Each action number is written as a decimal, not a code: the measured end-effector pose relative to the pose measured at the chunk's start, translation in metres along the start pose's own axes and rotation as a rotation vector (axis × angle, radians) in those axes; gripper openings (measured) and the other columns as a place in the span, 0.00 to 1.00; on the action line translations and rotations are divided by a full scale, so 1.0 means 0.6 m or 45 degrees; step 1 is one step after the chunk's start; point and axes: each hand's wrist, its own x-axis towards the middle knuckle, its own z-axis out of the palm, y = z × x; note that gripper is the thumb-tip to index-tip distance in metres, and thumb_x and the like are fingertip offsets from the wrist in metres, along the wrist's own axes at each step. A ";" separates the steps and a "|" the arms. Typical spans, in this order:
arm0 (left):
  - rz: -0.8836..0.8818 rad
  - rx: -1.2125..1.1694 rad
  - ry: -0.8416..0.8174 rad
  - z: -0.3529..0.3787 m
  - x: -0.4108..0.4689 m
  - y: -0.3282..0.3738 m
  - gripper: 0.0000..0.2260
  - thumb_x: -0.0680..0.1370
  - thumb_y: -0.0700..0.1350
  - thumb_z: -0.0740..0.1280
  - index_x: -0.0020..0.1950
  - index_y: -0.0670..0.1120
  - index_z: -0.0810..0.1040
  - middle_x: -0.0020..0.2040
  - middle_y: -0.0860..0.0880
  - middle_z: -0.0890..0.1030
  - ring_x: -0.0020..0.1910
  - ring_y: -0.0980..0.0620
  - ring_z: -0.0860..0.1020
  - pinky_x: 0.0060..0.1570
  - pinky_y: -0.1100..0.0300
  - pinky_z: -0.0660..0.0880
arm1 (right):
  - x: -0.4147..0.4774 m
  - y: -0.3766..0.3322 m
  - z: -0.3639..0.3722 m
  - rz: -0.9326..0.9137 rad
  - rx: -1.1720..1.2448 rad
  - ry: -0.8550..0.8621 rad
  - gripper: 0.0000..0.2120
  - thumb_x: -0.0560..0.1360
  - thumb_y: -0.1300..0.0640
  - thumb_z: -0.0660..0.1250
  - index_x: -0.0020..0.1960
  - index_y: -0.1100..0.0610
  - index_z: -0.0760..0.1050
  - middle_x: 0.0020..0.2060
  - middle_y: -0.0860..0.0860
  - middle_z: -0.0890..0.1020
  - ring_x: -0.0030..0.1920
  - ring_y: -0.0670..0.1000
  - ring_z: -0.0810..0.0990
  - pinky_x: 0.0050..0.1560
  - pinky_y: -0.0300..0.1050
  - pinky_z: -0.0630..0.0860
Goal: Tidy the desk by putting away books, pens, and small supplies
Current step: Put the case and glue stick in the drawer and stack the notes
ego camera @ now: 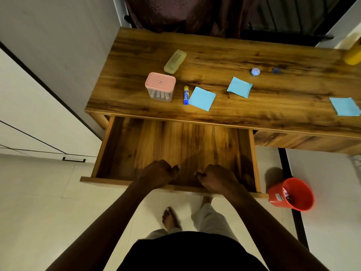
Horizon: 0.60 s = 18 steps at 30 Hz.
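Note:
The wooden desk [224, 55] has its wide drawer [175, 145] pulled far out, with nothing lying inside. My left hand [156, 174] and my right hand [216, 179] both grip the drawer's front panel, fingers curled over its edge. On the desktop stand a clear box with a pink lid [160, 86], a pale yellow case [175, 61] behind it, a blue glue stick [186, 95], three blue paper pads [202, 98] [239, 87] [344, 106], a small light-blue jar [255, 71] and a dark blue cap [275, 70].
A red bucket [293, 194] with small items inside stands on the floor right of the drawer's front corner. A yellow object [353, 55] sits at the desk's far right edge. White cabinets [39, 114] line the left. My bare feet are under the drawer front.

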 end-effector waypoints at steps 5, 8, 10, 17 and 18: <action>-0.049 -0.158 -0.076 0.000 0.003 -0.008 0.28 0.79 0.66 0.60 0.39 0.44 0.85 0.34 0.50 0.86 0.38 0.53 0.85 0.55 0.53 0.79 | -0.007 0.003 0.005 -0.016 0.023 -0.043 0.23 0.81 0.35 0.58 0.37 0.52 0.67 0.35 0.51 0.76 0.46 0.56 0.82 0.45 0.45 0.70; -0.037 -0.131 -0.126 -0.003 0.007 -0.007 0.27 0.80 0.65 0.60 0.40 0.45 0.86 0.36 0.50 0.87 0.37 0.56 0.84 0.51 0.59 0.78 | -0.010 0.000 0.001 -0.046 -0.008 -0.027 0.24 0.81 0.35 0.59 0.34 0.51 0.66 0.31 0.49 0.73 0.40 0.53 0.78 0.44 0.45 0.71; -0.047 -0.133 -0.186 -0.008 0.007 -0.005 0.26 0.81 0.64 0.60 0.42 0.45 0.86 0.36 0.50 0.87 0.33 0.57 0.83 0.41 0.63 0.76 | -0.010 0.000 0.000 -0.062 -0.024 -0.035 0.24 0.81 0.36 0.60 0.33 0.51 0.66 0.29 0.48 0.71 0.37 0.51 0.76 0.43 0.44 0.71; -0.165 -0.362 -0.334 -0.024 0.024 -0.007 0.24 0.82 0.61 0.62 0.45 0.42 0.85 0.36 0.48 0.87 0.34 0.52 0.84 0.37 0.61 0.80 | -0.002 0.002 -0.005 -0.052 -0.013 -0.134 0.20 0.80 0.37 0.61 0.38 0.52 0.71 0.35 0.49 0.76 0.40 0.51 0.77 0.44 0.44 0.71; -0.165 -0.449 -0.283 -0.032 0.028 -0.008 0.23 0.81 0.60 0.63 0.44 0.43 0.85 0.36 0.48 0.86 0.35 0.50 0.85 0.38 0.59 0.80 | 0.003 0.002 -0.008 -0.051 0.012 -0.155 0.20 0.80 0.38 0.62 0.38 0.51 0.71 0.34 0.48 0.75 0.39 0.51 0.78 0.43 0.44 0.71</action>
